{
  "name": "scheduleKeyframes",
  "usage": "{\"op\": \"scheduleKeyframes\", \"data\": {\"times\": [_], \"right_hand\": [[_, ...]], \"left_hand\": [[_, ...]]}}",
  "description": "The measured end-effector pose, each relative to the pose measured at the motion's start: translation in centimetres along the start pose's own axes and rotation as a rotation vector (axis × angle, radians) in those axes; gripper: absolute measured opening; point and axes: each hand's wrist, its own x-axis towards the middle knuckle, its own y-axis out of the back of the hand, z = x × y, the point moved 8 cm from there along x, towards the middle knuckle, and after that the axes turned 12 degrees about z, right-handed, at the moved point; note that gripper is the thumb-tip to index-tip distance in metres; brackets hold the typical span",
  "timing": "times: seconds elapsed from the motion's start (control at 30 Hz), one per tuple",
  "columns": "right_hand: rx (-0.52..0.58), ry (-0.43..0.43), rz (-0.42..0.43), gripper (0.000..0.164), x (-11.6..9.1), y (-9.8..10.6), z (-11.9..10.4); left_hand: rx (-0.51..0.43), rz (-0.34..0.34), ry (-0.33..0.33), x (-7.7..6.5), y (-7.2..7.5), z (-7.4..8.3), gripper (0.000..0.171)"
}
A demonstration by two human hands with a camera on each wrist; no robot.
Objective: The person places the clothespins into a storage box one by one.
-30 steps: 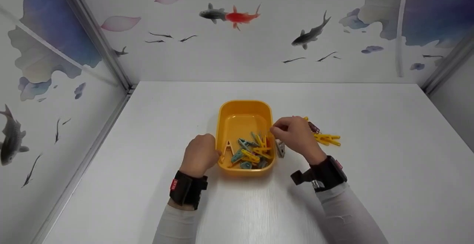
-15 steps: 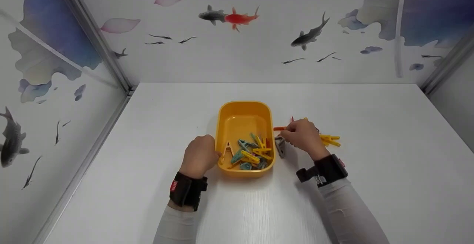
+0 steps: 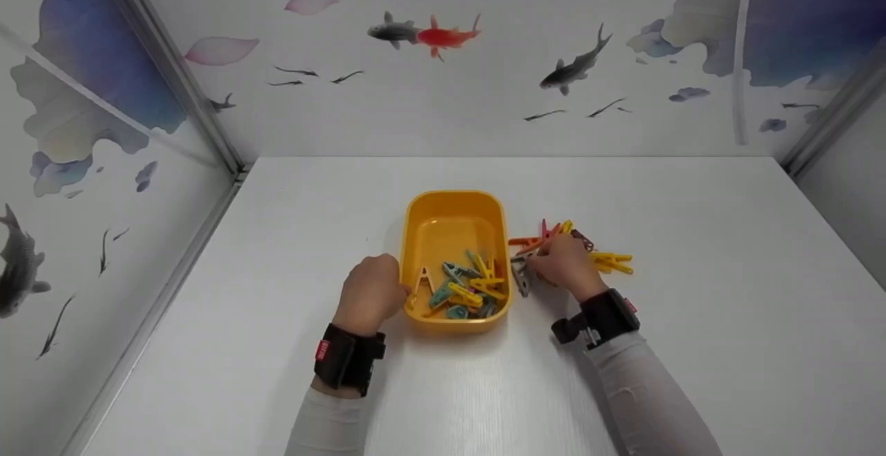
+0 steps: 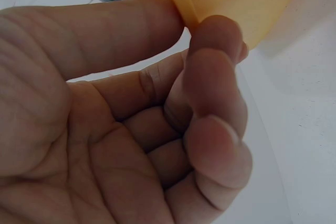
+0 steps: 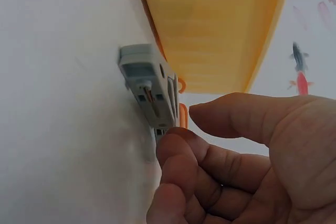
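My left hand (image 3: 372,292) grips the left rim of a yellow plastic tray (image 3: 453,196), thumb and forefinger on its wall in the left wrist view. Several clothespins (image 3: 462,295) in teal, yellow and light orange lie in the tray's near half. Beside its right wall, a grey clothespin (image 3: 520,278) lies on the table. My right hand (image 3: 569,266) is right at that pin; in the right wrist view the forefinger tip meets the end of the grey pin (image 5: 152,90), while the thumb stands apart from it.
Around the right hand lie more clothespins: an orange one (image 3: 524,241) by the tray, a pink one (image 3: 548,228), a dark red one (image 3: 583,239) and yellow ones (image 3: 612,262). A patterned wall (image 3: 443,110) bounds the white table (image 3: 311,207) at the back.
My right hand has moved from the tray's right rim to the grey clothespin on the table. An orange clothespin now shows beside the tray. The left hand keeps its hold.
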Motion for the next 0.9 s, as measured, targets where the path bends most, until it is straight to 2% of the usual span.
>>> {"op": "scheduleKeyframes", "data": {"times": [0.3,0.6,0.77,0.9], "right_hand": [[-0.007,-0.052,-0.01,0.027,-0.01,-0.52,0.5],[-0.026,-0.017,-0.011,0.031,0.18,-0.63,0.55],[-0.015,-0.063,-0.02,0.023,0.24,-0.26,0.79],[-0.023,-0.076,-0.022,0.025,0.33,0.29,0.53]], "left_hand": [[-0.006,-0.016,0.008,0.01,-0.09,-0.05,0.017],[0.014,0.006,-0.018,0.06,-0.12,0.03,0.016],[0.009,-0.01,0.004,0.15,-0.24,-0.02,0.016],[0.006,-0.021,0.017,0.18,-0.32,0.01,0.016]]}}
